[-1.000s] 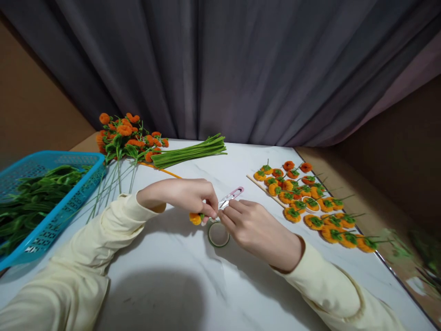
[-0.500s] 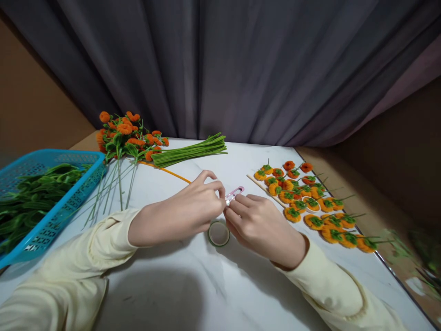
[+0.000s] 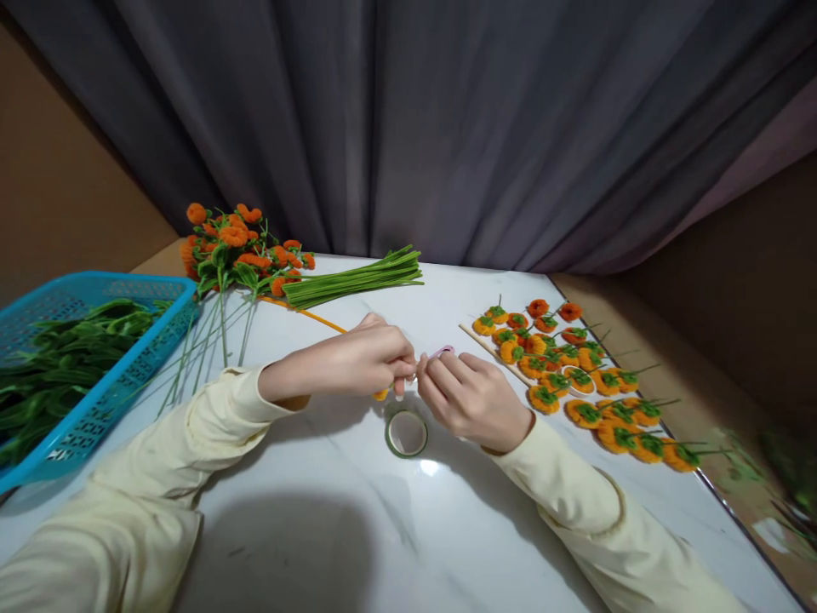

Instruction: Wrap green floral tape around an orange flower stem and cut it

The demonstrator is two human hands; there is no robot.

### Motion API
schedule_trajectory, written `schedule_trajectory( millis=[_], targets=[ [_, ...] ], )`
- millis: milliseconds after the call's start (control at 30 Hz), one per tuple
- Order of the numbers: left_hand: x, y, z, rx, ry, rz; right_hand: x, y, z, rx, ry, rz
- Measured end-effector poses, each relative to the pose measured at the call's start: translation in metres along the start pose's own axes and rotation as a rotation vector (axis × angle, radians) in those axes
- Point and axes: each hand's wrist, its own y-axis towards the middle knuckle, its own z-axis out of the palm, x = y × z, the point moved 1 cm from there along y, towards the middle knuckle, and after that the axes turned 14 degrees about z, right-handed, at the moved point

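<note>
Doing close work: left hand [image 3: 357,362] pinching yellow bloom [image 3: 381,394], can't tell what right hand [image 3: 478,398] grips; next move needs steady pinch.

Left hand [image 3: 376,358] and right hand [image 3: 469,396] nearly meet (fingers curled).

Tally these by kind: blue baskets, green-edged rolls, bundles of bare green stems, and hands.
Blue basket: 1
Green-edged roll: 1
Bundle of bare green stems: 1
Hands: 2 (left hand, right hand)
Total: 5
</note>
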Motion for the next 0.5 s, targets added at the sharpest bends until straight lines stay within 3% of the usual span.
schedule_trajectory(
  millis=[100, 233, 400, 500],
  targets=[
    [0.002, 0.0, 0.008, -0.029, 0.162, 0.019, 0.0, -0.002, 0.007, 0.055, 0.05, 0.005],
    [-0.005, -0.004, 0.017, -0.121, 0.418, 0.121, -0.004, -0.002, 0.007, 0.23, 0.223, 0.094],
    [-0.019, -0.005, 0.009, -0.129, 0.564, 0.212, -0.011, 0.002, -0.008, 0.321, 0.415, 0.234],
    [-0.023, -0.003, 0.003, -0.109, 0.536, 0.229, -0.01, 0.002, -0.013, 0.309, 0.357, 0.202]
  ],
)
